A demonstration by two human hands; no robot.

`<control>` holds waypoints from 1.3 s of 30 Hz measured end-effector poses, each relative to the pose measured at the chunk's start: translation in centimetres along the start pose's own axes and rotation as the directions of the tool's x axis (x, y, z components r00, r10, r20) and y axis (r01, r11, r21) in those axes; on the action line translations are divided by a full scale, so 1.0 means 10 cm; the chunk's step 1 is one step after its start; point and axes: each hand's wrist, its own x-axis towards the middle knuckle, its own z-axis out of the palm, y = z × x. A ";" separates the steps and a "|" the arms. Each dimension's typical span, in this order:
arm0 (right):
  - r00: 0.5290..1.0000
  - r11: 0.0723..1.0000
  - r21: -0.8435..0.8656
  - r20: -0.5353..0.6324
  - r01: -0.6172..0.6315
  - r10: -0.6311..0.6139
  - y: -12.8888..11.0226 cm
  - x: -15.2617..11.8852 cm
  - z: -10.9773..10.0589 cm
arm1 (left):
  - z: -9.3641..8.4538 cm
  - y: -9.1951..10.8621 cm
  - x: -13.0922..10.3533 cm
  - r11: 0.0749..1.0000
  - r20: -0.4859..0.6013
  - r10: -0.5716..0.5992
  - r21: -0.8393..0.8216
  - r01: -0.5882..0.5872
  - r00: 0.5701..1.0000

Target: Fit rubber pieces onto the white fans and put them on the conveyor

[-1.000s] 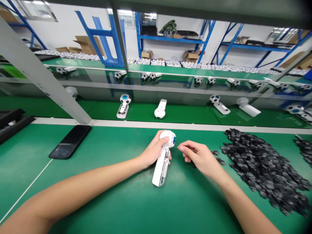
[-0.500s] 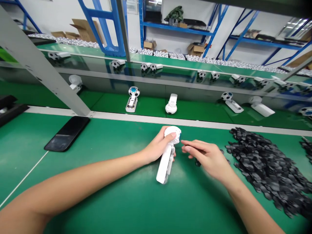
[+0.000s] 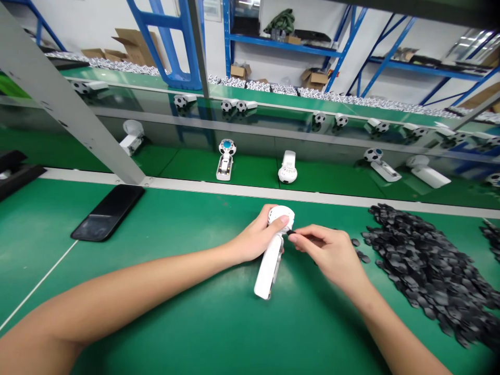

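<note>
My left hand [image 3: 261, 237] is wrapped round the neck of a white round-headed handheld device [image 3: 268, 271], thumb on its head. The head faces up and away, and the handle slants down toward me. Between the thumb and fingertips of my right hand [image 3: 332, 252] is a small black piece [image 3: 291, 232]. It meets the right side of the device near the neck; whether it sits in an opening is too small to tell. A few loose black pieces [image 3: 363, 256] lie beyond my right hand, beside a big heap of the same pieces [image 3: 425, 265].
A black phone [image 3: 109, 213] lies at the left near a slanted metal post [image 3: 78, 99]. Behind the pale rail [image 3: 234, 188], similar devices with football-patterned heads [image 3: 226, 159] rest on a green belt [image 3: 175, 161]. Blue shelving [image 3: 285, 46] and cartons stand farther back.
My right hand has brought the black piece against the device's side. The device has shifted slightly right and toward me. The devices on the belt have moved to the right.
</note>
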 end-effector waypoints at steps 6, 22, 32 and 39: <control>0.987 0.982 -0.147 -0.091 0.118 -0.132 -0.06 0.01 0.08 | 0.02 -0.01 -0.02 0.951 -0.050 0.143 0.283 -0.123 0.988; 0.963 0.960 -0.114 -0.059 0.256 -0.263 0.04 0.02 0.15 | 0.05 0.01 -0.06 0.903 0.014 0.199 0.387 -0.189 0.980; 0.982 0.982 -0.009 0.000 0.187 -0.187 0.01 0.06 0.17 | -0.03 -0.01 -0.02 0.909 0.111 0.159 0.372 -0.189 0.981; 0.977 0.965 -0.208 0.171 0.159 -0.124 0.08 0.11 -0.56 | -0.05 0.01 -0.06 0.877 0.172 0.118 0.444 -0.184 0.978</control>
